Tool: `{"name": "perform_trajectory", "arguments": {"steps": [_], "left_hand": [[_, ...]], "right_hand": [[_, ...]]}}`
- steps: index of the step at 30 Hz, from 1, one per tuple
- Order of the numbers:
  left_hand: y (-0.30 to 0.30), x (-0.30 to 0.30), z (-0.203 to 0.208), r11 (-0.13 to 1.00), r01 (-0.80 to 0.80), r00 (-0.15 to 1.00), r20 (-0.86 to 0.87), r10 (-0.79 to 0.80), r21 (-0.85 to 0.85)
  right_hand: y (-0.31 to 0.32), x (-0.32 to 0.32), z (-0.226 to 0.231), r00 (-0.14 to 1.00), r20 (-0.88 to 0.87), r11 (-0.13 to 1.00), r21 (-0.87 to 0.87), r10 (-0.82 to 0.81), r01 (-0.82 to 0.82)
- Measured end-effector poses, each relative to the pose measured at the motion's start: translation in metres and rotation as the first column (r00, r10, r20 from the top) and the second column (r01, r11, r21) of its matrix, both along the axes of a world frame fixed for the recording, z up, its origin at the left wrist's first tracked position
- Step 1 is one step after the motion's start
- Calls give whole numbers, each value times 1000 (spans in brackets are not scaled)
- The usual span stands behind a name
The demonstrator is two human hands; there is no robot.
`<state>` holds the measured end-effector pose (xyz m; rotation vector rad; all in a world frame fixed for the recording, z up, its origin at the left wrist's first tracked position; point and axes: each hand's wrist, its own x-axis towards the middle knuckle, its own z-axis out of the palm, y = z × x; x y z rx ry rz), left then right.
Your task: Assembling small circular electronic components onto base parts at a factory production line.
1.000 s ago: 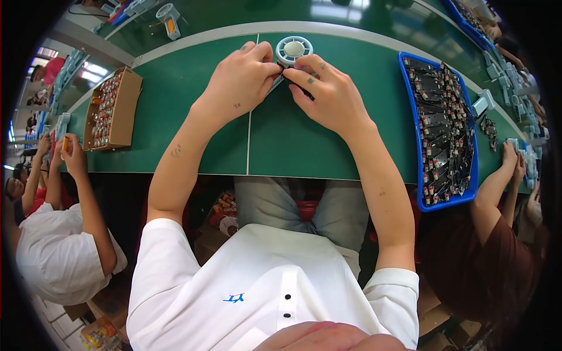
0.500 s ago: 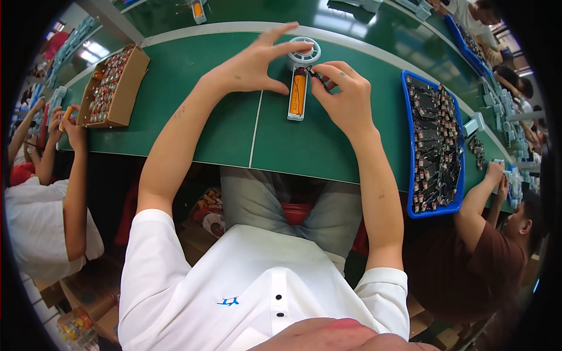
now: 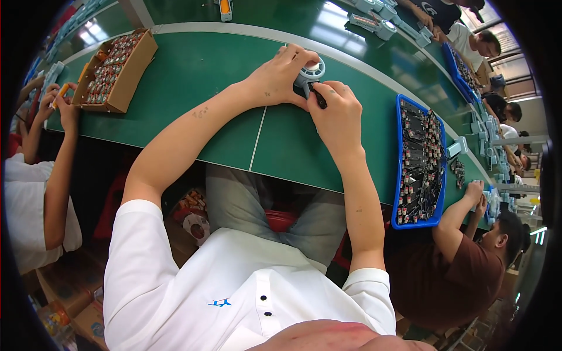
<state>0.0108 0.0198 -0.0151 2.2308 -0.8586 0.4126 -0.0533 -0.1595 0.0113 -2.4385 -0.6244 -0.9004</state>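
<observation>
A light blue-grey handheld fan (image 3: 311, 74) with a round ringed head is at the far middle of the green table. My left hand (image 3: 283, 74) is closed around it, fingers over the head and thumb near the neck. From the other side my right hand (image 3: 338, 112) pinches a small black part (image 3: 318, 96) against the fan just below the head. Most of the fan's handle is hidden by my hands, and the orange battery does not show.
To the right lies a blue tray (image 3: 400, 161) of black parts with wires. A cardboard box (image 3: 133, 82) of round metallic pieces stands at the left. People work on both sides; one at the left holds an orange piece (image 3: 60, 95). More fan parts (image 3: 374, 24) lie on the table beyond.
My left hand has closed from a spread pose onto the fan. My right hand stays at its neck with the black part. The orange battery in the handle has gone out of sight.
</observation>
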Motion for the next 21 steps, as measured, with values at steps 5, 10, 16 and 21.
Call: {"name": "perform_trajectory", "arguments": {"steps": [5,10,16,21], "left_hand": [[0,-3,1,998,15,1000,-20,-16,-63],[-1,-3,-2,999,-10,1000,-18,9,-33],[0,-1,0,997,20,999,-26,-22,-69],[-1,2,-1,990,25,996,86,-13,-141]], "right_hand": [[0,-2,-5,999,32,1000,11,-9,9],[-5,6,-9,998,37,998,23,56,-57],[-5,6,-6,964,-246,967,253,105,-41],[-1,2,-2,865,-495,935,340,88,99]]}}
